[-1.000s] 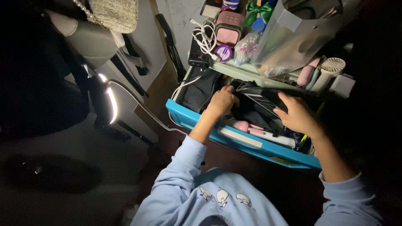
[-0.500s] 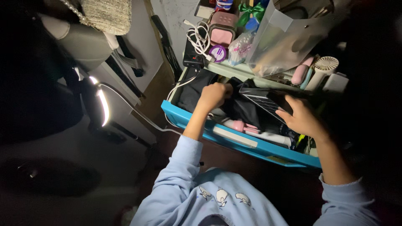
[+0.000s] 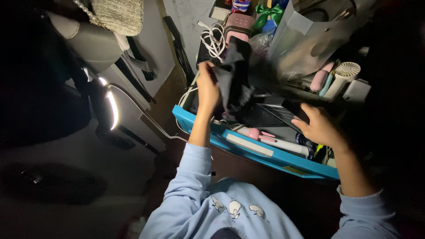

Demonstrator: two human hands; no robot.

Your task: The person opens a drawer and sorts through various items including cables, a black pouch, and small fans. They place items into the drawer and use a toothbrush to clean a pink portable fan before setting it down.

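Black cloth (image 3: 237,75), a second ago lying in the blue drawer (image 3: 265,155), now hangs lifted above it, pinched in the left hand (image 3: 208,86). The right hand (image 3: 319,126), fingers spread, presses a flat dark device (image 3: 270,116) inside the drawer, beside a pink brush (image 3: 259,133) and a white stick (image 3: 287,145).

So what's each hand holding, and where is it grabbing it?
The left hand grips a limp black cloth by its upper edge, lifted above the open blue plastic drawer. The right hand rests on a flat dark ribbed item in the drawer; a grip cannot be told.
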